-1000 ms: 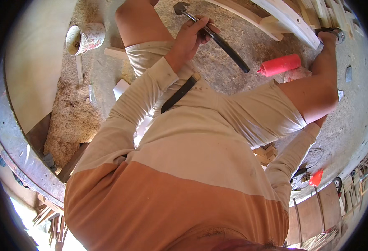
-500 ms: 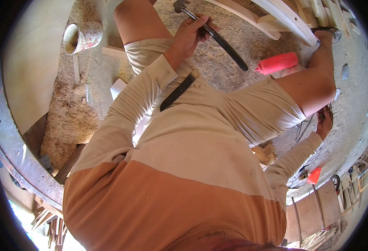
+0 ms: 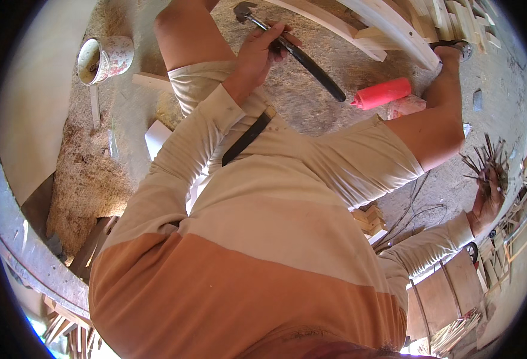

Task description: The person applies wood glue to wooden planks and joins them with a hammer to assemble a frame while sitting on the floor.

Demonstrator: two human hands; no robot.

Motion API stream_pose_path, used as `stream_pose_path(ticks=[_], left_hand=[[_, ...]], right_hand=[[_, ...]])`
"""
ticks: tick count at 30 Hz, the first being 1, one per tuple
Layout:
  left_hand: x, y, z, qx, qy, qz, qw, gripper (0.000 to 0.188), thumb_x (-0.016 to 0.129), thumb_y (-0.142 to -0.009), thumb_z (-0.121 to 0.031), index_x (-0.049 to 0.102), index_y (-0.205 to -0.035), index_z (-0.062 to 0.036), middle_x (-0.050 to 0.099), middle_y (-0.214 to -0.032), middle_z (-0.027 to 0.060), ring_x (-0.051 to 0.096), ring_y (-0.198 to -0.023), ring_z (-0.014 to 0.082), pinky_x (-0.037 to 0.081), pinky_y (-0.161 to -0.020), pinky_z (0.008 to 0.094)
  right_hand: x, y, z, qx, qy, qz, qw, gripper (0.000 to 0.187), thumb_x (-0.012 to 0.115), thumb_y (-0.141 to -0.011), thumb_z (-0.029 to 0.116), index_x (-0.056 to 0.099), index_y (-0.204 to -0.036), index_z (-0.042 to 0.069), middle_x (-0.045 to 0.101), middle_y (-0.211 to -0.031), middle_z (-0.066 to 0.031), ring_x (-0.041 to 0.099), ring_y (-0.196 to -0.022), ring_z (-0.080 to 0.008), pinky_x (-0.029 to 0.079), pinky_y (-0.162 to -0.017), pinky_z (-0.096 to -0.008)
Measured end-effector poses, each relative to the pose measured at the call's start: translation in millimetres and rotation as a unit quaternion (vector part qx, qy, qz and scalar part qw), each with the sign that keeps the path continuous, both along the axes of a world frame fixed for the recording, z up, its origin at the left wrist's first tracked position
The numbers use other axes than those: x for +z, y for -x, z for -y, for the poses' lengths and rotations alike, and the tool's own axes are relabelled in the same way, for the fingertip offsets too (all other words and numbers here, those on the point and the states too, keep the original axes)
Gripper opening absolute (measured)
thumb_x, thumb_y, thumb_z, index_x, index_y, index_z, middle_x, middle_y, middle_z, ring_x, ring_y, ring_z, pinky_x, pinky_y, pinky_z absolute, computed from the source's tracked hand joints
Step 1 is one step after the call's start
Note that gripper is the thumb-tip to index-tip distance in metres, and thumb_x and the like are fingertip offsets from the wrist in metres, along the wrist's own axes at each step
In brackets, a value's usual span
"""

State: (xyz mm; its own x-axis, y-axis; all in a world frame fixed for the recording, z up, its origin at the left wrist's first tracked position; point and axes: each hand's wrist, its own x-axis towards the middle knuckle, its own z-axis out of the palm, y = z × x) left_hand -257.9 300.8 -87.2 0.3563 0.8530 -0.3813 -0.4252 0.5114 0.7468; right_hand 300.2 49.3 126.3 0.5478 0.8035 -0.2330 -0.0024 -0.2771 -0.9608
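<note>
A claw hammer with a dark handle is gripped in my left hand, over my left thigh. Its metal head points up and left, and the handle end slants down toward the right. Out at the far right, beyond my right knee, my right hand is closed around a bunch of long, thin, dark nails. They fan out from the fingers in several directions. Between my legs and nearest my right knee, a red squeeze bottle lies on its side on the floor.
White wooden beams lie ahead at the upper right. A stained white bucket stands at the upper left near a pale board. Wood blocks and thin cords lie beside my right thigh. Sawdust covers much of the floor.
My right hand has moved outward to the right, away from my knee, bringing the nails into clear view. My left hand keeps its hold on the hammer. The whole view has shifted slightly.
</note>
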Motion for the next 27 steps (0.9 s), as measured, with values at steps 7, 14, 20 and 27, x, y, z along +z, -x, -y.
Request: stream_pose_path(ticks=[7,14,20,27], left_hand=[[7.3,15.2,-13.9,0.075,-0.043,-0.031,0.996,0.022,0.060,-0.103,-0.027,0.066,-0.102,-0.0060,0.075,-0.085,0.0123,0.053,-0.056,0.0088,0.039,-0.051,0.0216],[12.8,16.6,-18.7,0.104,-0.056,-0.100,0.988,0.023,0.060,-0.103,-0.026,0.065,-0.103,-0.0035,0.074,-0.081,0.0120,0.053,-0.057,0.0077,0.039,-0.052,0.0220],[17.1,11.6,-19.0,0.095,-0.081,-0.174,0.977,0.021,0.061,-0.102,-0.026,0.066,-0.105,-0.0057,0.075,-0.082,0.0093,0.056,-0.062,0.0067,0.042,-0.056,0.0208],[40.9,-28.3,-1.6,-0.112,-0.067,-0.066,0.989,0.020,0.063,-0.102,-0.020,0.062,-0.114,-0.0040,0.075,-0.091,0.0101,0.061,-0.069,0.0077,0.048,-0.059,0.0210]], right_hand=[[-90.5,187.1,-119.8,0.259,0.139,-0.120,0.948,0.044,0.074,-0.090,0.014,0.061,-0.127,-0.005,0.069,-0.110,-0.0126,0.070,-0.093,-0.0204,0.058,-0.078,-0.0309],[-266.1,302.2,-166.1,0.359,0.264,-0.093,0.890,0.048,0.074,-0.082,0.004,0.062,-0.127,-0.006,0.071,-0.102,-0.0097,0.068,-0.081,-0.0160,0.057,-0.077,-0.0300],[-282.4,308.6,-158.7,0.359,0.078,0.301,0.880,0.059,0.078,-0.085,0.014,0.058,-0.140,0.006,0.067,-0.127,-0.0207,0.066,-0.115,-0.0282,0.053,-0.089,-0.0373],[-180.0,326.0,-157.3,0.345,0.027,0.225,0.911,0.042,0.078,-0.089,0.024,0.066,-0.122,0.000,0.069,-0.103,-0.0187,0.066,-0.097,-0.0264,0.052,-0.081,-0.0370]])
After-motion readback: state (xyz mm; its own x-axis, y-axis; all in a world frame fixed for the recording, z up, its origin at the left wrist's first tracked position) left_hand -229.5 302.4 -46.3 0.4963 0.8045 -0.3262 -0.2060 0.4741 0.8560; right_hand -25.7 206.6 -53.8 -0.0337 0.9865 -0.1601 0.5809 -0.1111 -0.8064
